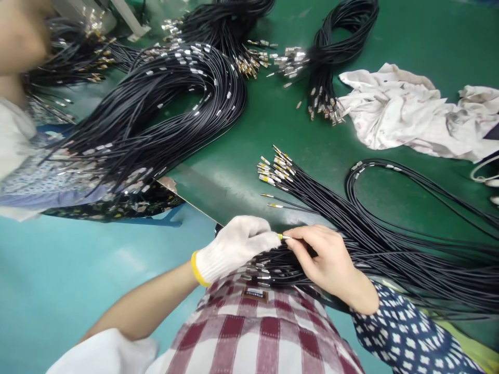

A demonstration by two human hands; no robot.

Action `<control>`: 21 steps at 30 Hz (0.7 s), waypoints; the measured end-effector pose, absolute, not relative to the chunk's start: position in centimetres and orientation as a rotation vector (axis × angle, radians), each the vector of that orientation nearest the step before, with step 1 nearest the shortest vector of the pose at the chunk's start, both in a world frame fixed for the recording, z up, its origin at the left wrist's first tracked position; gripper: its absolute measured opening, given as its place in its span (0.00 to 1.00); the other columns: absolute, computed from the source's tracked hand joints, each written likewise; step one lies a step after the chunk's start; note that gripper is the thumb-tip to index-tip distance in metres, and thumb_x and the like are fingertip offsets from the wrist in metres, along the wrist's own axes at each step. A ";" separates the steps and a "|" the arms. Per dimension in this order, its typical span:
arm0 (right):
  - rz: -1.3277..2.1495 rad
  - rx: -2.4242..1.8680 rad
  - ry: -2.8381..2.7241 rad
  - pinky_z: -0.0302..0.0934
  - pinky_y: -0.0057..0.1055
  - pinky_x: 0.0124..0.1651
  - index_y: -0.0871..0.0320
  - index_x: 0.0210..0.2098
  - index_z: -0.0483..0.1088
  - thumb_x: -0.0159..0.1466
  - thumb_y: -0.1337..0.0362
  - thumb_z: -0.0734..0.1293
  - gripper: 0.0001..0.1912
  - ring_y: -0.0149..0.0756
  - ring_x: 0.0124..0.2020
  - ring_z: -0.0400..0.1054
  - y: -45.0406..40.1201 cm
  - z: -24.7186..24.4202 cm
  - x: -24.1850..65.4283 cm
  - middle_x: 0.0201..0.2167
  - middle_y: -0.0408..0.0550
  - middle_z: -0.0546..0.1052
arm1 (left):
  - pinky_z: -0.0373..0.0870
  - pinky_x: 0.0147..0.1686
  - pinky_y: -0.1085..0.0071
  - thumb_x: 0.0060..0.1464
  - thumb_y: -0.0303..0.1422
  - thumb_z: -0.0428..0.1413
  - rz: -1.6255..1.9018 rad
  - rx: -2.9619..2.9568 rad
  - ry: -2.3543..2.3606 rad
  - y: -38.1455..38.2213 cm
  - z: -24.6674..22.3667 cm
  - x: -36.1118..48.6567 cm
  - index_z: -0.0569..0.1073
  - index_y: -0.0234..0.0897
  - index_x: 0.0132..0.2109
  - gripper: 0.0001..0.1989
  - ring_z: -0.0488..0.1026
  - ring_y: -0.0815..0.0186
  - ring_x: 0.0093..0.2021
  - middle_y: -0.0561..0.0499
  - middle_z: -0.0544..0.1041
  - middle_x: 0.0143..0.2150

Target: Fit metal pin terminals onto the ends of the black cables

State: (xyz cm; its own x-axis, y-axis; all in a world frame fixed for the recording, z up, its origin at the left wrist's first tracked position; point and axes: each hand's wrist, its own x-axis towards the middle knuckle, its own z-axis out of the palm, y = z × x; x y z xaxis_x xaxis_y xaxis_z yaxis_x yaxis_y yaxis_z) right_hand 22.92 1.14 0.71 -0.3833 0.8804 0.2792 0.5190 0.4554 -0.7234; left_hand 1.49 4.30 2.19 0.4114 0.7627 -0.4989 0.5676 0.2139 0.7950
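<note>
My left hand (244, 246), in a white knit glove with a yellow cuff, is closed on a cable end (280, 237) with a yellow band. Thumb and forefinger of my bare right hand (325, 259) pinch the metal tip of that same cable end. Just below my hands, black cables with silver ends (259, 272) lie at the table's edge against my checked apron (268, 332). Beyond my right hand, a long bundle of black cables (323, 200) stretches to the right, its yellow-banded metal ends fanned out on the green table (234, 182).
A large looped cable bundle (230, 104) hangs over the table's left edge, near another person's sleeve (15, 135). Further bundles (343, 36) lie at the back. A crumpled white cloth (413, 111) rests at the right. Some cables (351, 182) curve in a loop behind the long bundle.
</note>
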 end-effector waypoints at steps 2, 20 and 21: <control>0.714 -1.197 -2.036 0.67 0.32 0.38 0.57 0.40 0.74 0.69 0.70 0.67 0.04 0.35 0.32 0.77 1.2 0.6 22.7 0.33 0.45 0.83 | 0.62 0.30 0.73 0.62 0.40 0.49 0.328 1.421 1.270 4.1 2.0 1.3 0.71 0.37 0.31 0.16 0.66 0.69 0.30 0.56 0.70 0.28; 1.674 -1.332 -1.529 0.68 0.27 0.29 0.58 0.29 0.71 0.70 0.58 0.65 0.14 0.32 0.23 0.72 3.1 -0.6 21.8 0.25 0.45 0.80 | 0.67 0.42 0.69 0.67 0.31 0.46 0.549 1.887 1.369 3.7 -0.9 2.2 0.72 0.38 0.34 0.14 0.72 0.67 0.37 0.54 0.76 0.35; 1.607 -1.358 -1.525 0.68 0.27 0.29 0.58 0.29 0.71 0.70 0.58 0.65 0.14 0.32 0.24 0.73 2.9 -0.7 21.5 0.24 0.46 0.80 | 0.68 0.42 0.68 0.67 0.31 0.46 0.552 1.863 1.385 3.8 -0.9 2.3 0.72 0.38 0.34 0.14 0.72 0.66 0.37 0.54 0.76 0.35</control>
